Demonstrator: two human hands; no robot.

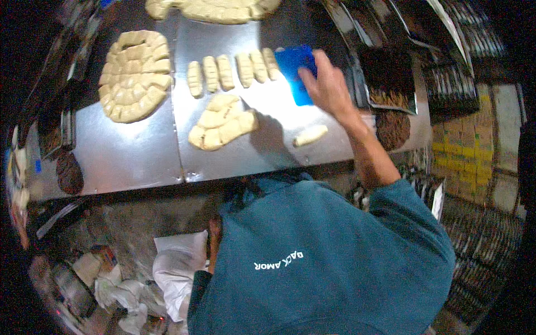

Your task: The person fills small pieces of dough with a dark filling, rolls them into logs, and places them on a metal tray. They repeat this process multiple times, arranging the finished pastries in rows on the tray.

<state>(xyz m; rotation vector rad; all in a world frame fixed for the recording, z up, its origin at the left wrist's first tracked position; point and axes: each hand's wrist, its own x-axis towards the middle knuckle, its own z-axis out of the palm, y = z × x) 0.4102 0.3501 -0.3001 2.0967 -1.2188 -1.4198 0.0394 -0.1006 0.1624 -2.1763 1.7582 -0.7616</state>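
My right hand (330, 84) grips a flat blue dough scraper (295, 70), with the thumb across its face. Just left of the scraper, several finger-shaped dough strips (258, 66) lie in two groups side by side on the metal table. Nearer me sits a lumpy pile of dough pieces (222, 124), and a single short dough roll (310, 135) lies to its right. My left arm hangs down below the table edge; part of the left hand (214, 230) shows beside my shirt, its fingers too unclear to read.
A large scored round of dough (135, 75) rests on the table's left part, and another dough slab (223, 10) lies at the far edge. Brown crumbly masses (392, 129) (70, 172) sit near both table ends. Stacked trays (451, 86) stand right; a white sack (180, 262) is below.
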